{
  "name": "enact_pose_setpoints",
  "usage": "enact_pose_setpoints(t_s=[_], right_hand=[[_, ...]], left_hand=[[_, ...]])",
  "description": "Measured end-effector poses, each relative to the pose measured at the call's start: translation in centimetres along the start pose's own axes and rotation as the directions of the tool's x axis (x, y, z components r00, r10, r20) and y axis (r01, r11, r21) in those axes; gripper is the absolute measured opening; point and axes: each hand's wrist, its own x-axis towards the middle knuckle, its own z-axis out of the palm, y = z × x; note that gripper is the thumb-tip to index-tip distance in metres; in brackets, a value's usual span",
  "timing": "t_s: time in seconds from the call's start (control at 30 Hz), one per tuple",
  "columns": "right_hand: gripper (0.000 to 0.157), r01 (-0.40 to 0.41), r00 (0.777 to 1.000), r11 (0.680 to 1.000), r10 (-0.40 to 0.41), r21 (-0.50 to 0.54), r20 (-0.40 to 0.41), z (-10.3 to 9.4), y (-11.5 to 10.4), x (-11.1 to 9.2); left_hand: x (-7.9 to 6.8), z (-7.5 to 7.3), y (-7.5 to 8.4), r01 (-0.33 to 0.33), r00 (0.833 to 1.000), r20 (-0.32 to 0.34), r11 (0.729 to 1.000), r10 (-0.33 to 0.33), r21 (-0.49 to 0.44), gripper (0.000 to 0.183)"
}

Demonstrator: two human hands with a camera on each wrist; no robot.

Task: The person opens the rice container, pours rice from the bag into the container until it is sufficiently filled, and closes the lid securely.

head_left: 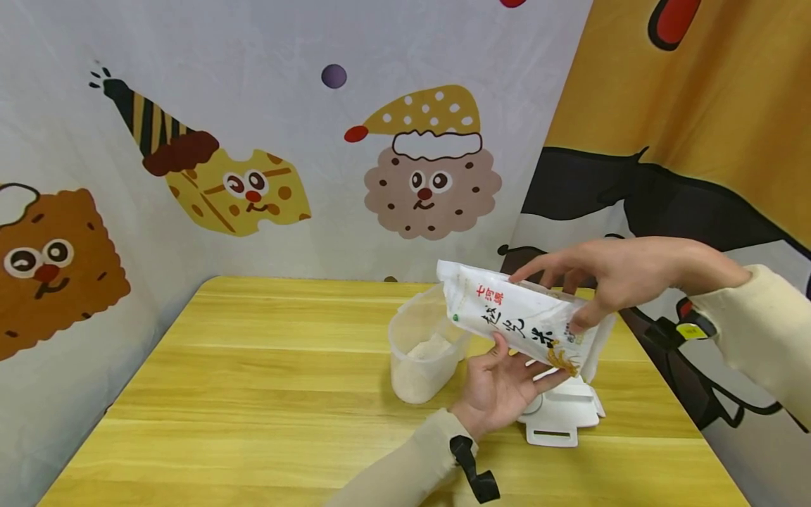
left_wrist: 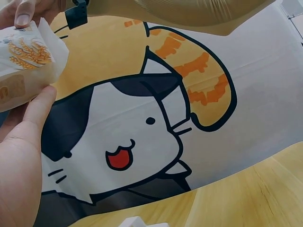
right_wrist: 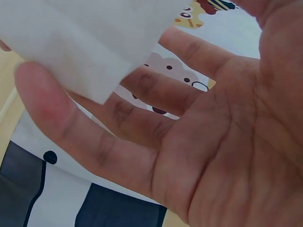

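Note:
A white rice bag (head_left: 519, 310) with dark lettering and a golden grain print is held tilted, its left end beside and over the rim of a clear plastic container (head_left: 405, 380). Pale rice (head_left: 431, 348) lies inside the container. My right hand (head_left: 617, 274) grips the bag's right part from above, thumb on the printed face. Below the bag, my left hand (head_left: 497, 387) supports it palm up, fingers fairly straight and thumb touching the lower edge. The right wrist view shows a plain white corner of the bag (right_wrist: 94, 52) against the fingers.
A white plastic lid-like piece with flaps (head_left: 560, 415) lies on the wooden table (head_left: 253, 394) beneath the bag, to the right of the left hand. Cartoon-printed curtains (head_left: 253, 84) stand behind and beside the table.

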Motion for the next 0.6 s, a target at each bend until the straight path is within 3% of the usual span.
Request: enact_pose_setpoints(t_s=[0.6], right_hand=[[0.085, -0.001, 1.000, 1.000, 0.001, -0.005, -0.004, -0.18, -0.20, -0.33]], left_hand=[[-0.03, 0.47, 0.13, -0.019, 1.000, 0.011, 0.999, 0.019, 0.036, 0.063]])
